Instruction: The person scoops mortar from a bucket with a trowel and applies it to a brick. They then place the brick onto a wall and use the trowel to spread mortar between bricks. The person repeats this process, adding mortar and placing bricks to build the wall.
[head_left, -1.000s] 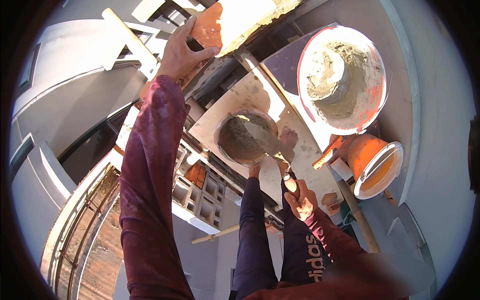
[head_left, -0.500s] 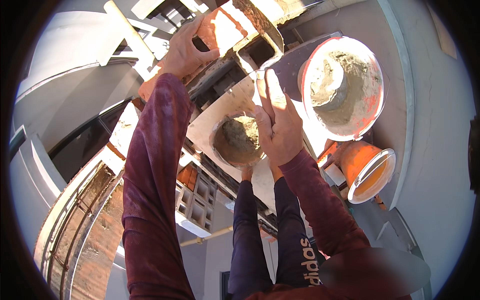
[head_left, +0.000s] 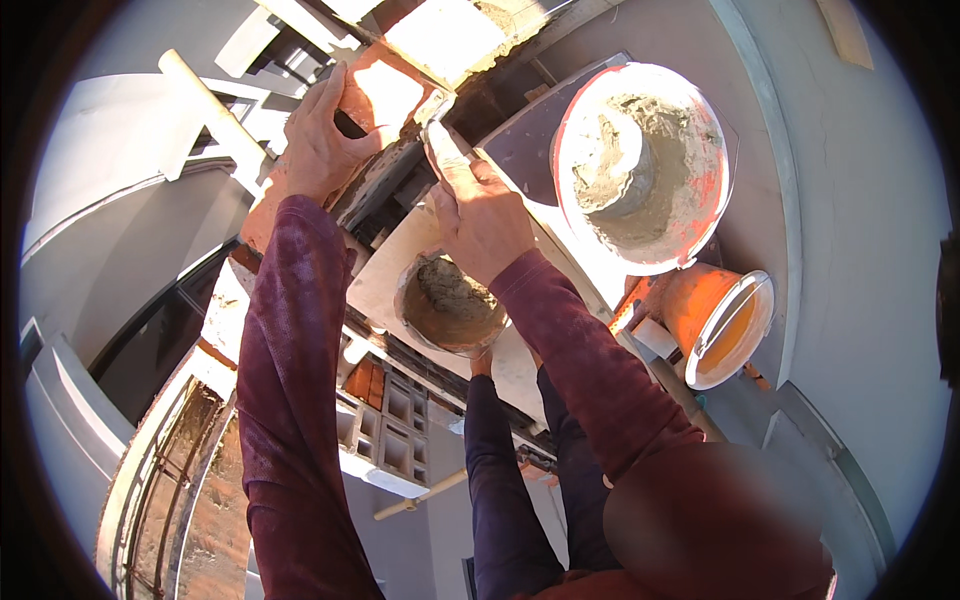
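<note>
My left hand (head_left: 320, 150) grips a reddish-orange brick (head_left: 385, 90) at the top of the view, holding it against the brickwork there. My right hand (head_left: 485, 215) is closed on the handle of a trowel (head_left: 440, 145) whose blade points up at the brick's lower edge, beside my left hand. Just below my right hand, a round pan of grey mortar (head_left: 450, 305) rests on a pale board (head_left: 385, 275).
A large orange bucket (head_left: 700, 215) smeared with mortar stands at the upper right. A smaller orange bucket (head_left: 700, 310) lies beside it. Hollow red bricks (head_left: 395, 420) are stacked below the board. A pale pole (head_left: 215, 110) runs along the upper left, and a railing curves at the lower left.
My right hand has risen from beside the mortar pan to the brick, bringing the trowel with it. My left hand has stayed on the brick, shifting only slightly.
</note>
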